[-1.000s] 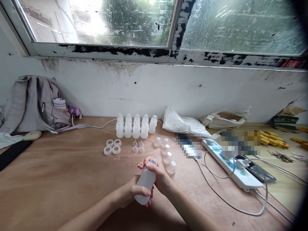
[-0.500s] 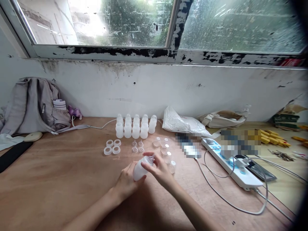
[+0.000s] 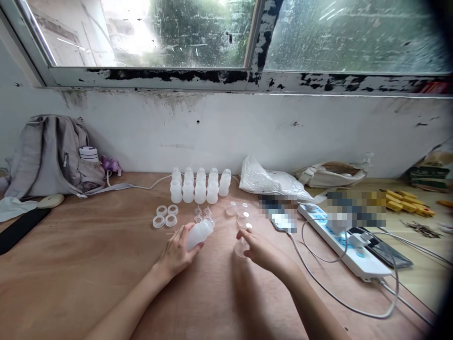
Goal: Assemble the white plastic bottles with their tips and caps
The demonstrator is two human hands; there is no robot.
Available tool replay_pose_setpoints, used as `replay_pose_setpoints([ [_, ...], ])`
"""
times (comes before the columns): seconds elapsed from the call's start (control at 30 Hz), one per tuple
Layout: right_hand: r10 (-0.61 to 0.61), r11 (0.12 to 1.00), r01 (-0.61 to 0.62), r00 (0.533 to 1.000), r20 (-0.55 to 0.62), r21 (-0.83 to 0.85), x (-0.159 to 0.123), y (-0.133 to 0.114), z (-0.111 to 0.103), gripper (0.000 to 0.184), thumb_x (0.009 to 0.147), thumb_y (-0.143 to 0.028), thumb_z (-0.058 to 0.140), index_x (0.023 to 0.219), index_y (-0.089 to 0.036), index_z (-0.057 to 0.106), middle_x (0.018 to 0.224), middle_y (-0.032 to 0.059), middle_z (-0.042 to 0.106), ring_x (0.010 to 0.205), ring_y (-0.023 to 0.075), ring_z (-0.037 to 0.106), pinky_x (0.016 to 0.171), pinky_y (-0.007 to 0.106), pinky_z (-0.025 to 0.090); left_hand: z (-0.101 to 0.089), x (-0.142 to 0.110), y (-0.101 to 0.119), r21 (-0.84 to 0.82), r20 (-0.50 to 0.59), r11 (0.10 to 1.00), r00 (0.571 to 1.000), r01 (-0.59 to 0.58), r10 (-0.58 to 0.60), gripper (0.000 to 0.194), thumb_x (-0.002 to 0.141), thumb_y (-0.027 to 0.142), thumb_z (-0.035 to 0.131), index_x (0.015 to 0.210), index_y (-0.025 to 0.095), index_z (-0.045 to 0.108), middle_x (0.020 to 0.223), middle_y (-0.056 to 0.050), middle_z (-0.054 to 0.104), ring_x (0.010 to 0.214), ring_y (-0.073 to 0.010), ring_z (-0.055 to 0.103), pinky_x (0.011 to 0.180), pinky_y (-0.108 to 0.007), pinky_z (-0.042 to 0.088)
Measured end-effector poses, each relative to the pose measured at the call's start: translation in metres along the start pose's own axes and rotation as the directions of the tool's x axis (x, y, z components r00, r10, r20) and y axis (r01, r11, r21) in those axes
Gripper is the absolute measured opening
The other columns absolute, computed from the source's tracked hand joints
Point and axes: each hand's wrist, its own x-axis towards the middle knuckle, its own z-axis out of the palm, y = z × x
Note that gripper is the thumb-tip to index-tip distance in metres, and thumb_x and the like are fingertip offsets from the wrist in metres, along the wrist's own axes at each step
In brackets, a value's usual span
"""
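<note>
A frosted white baby bottle [image 3: 198, 234], tilted with its teat end toward the right, is wrapped in the fingers of my left hand [image 3: 180, 250]. My right hand [image 3: 264, 250] grips a clear dome cap [image 3: 241, 248] between thumb and fingers, just above or on the table; which one I cannot tell. Beyond it lie several more clear caps [image 3: 230, 211]. White collar rings [image 3: 159, 221] sit in a small group left of the bottle. Clear teats [image 3: 207, 212] stand behind it, partly hidden by the bottle.
Rows of bottles [image 3: 200, 192] stand near the wall. To the right are a white plastic bag [image 3: 272, 183], a blurred phone [image 3: 279, 217], a power strip [image 3: 361, 259] and looping cables. Yellow pieces [image 3: 406, 203] lie far right; a backpack [image 3: 49, 156] and black object [image 3: 21, 230] are left.
My right hand has left the bottle's teat end and moved right to the nearest clear cap, which has shifted left. My left hand has carried the bottle slightly left and up, tilting it more.
</note>
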Motion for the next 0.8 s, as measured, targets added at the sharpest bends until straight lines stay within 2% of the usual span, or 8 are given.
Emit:
replay_pose_setpoints([
  [0.07,-0.084,0.995,0.085,0.996,-0.022,0.058,0.003,-0.005,0.006,0.033,0.064,-0.002,0.047,0.091,-0.02,0.051,0.094,0.0051,0.053,0.079,0.0153,0.053,0.068,0.025,0.041,-0.001,0.001,-0.004,-0.008,0.027,1.0,0.999,-0.018,0.018,0.038,0.076,0.037,0.049,0.109,0.02,0.037,0.105,-0.008,0.055,0.089,-0.0224,0.058,0.071,-0.034,0.047],
  [0.13,-0.101,0.984,0.112,0.991,-0.084,0.14,0.007,-0.008,0.007,0.026,0.069,-0.01,0.048,0.093,-0.021,0.051,0.088,0.004,0.054,0.073,0.015,0.054,0.065,0.026,0.042,-0.003,0.002,-0.008,-0.026,0.036,0.999,0.998,-0.042,0.043,0.036,0.076,0.035,0.049,0.107,0.021,0.038,0.103,-0.007,0.056,0.087,-0.0216,0.058,0.071,-0.033,0.047],
  [0.23,-0.011,0.94,0.096,0.968,-0.251,0.326,0.013,-0.009,0.001,0.023,0.076,-0.029,0.05,0.096,-0.019,0.051,0.08,0.0035,0.054,0.062,0.0143,0.053,0.057,0.028,0.045,-0.007,0.004,-0.014,-0.078,0.003,0.995,0.998,-0.057,0.057,0.034,0.076,0.034,0.051,0.105,0.021,0.039,0.101,-0.006,0.056,0.085,-0.02,0.058,0.07,-0.031,0.047],
  [0.33,0.104,0.819,0.126,0.927,-0.36,0.56,0.02,-0.008,-0.005,0.034,0.075,-0.042,0.05,0.097,-0.016,0.051,0.079,0.0043,0.054,0.057,0.0132,0.054,0.05,0.027,0.047,-0.011,0.004,-0.019,-0.124,-0.037,0.991,0.998,-0.053,0.049,0.034,0.075,0.034,0.053,0.104,0.02,0.041,0.098,-0.006,0.057,0.081,-0.0184,0.058,0.067,-0.029,0.047],
  [0.43,0.153,0.692,0.139,0.931,-0.331,0.708,0.023,-0.009,-0.006,0.038,0.073,-0.045,0.052,0.094,-0.014,0.052,0.074,0.0036,0.053,0.057,0.0133,0.054,0.047,0.026,0.047,-0.014,0.005,-0.022,-0.172,-0.043,0.984,0.998,-0.048,0.041,0.035,0.074,0.034,0.055,0.103,0.019,0.044,0.094,-0.005,0.058,0.076,-0.0171,0.058,0.065,-0.027,0.046],
  [0.57,0.127,0.607,0.126,0.959,-0.252,0.785,0.024,-0.015,-0.001,0.036,0.071,-0.045,0.056,0.091,-0.014,0.053,0.067,0.0012,0.053,0.057,0.0133,0.055,0.048,0.025,0.047,-0.017,0.006,-0.021,-0.235,-0.031,0.971,0.999,-0.047,0.041,0.034,0.073,0.034,0.056,0.102,0.019,0.046,0.094,-0.005,0.059,0.076,-0.0167,0.057,0.064,-0.026,0.046],
  [0.67,0.102,0.59,0.117,0.971,-0.217,0.799,0.023,-0.021,0.003,0.033,0.071,-0.046,0.054,0.081,-0.015,0.054,0.065,0.0006,0.053,0.054,0.0124,0.055,0.047,0.024,0.046,-0.019,0.006,-0.019,-0.252,-0.022,0.967,0.999,-0.045,0.04,0.033,0.073,0.033,0.056,0.101,0.019,0.047,0.093,-0.005,0.059,0.073,-0.0159,0.057,0.063,-0.025,0.046],
  [0.8,0.106,0.644,0.1,0.97,-0.218,0.759,0.025,-0.025,0.013,0.035,0.072,-0.049,0.052,0.067,-0.014,0.053,0.057,-0.0005,0.053,0.046,0.0101,0.052,0.044,0.021,0.042,-0.02,0.005,-0.019,-0.265,0.012,0.96,0.996,-0.086,0.092,0.032,0.073,0.032,0.056,0.101,0.019,0.048,0.092,-0.005,0.059,0.075,-0.0163,0.057,0.065,-0.026,0.046],
])
